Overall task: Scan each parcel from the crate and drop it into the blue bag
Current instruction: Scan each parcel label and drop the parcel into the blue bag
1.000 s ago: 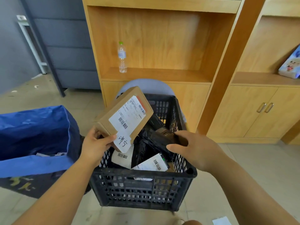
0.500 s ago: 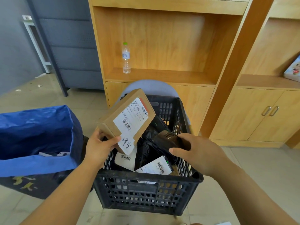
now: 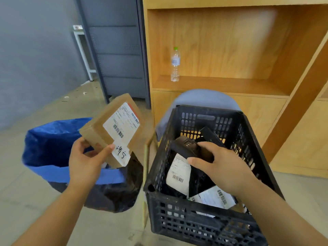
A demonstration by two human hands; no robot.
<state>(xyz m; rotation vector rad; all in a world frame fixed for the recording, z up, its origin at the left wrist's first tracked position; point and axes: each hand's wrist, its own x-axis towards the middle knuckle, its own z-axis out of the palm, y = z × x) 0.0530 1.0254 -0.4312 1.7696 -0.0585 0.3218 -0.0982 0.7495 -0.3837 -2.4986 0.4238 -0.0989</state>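
Closest up is the black slotted plastic crate [image 3: 195, 222], with black plastic mailers with white barcode labels [image 3: 178, 172] lying inside. The right hand [image 3: 223, 167] is over it, fingers curled round a black handheld scanner [image 3: 186, 146]. The left hand [image 3: 85, 162] pinches the bottom corner of a flat brown cardboard parcel [image 3: 99, 132] — thumb on the labelled face, other fingers behind. It's tilted up in the air, out of the crate, over the right side of the open blue plastic bag [image 3: 51, 139]. Further back, a clear plastic water bottle [image 3: 175, 64] stands upright on the wooden shelf [image 3: 221, 84].
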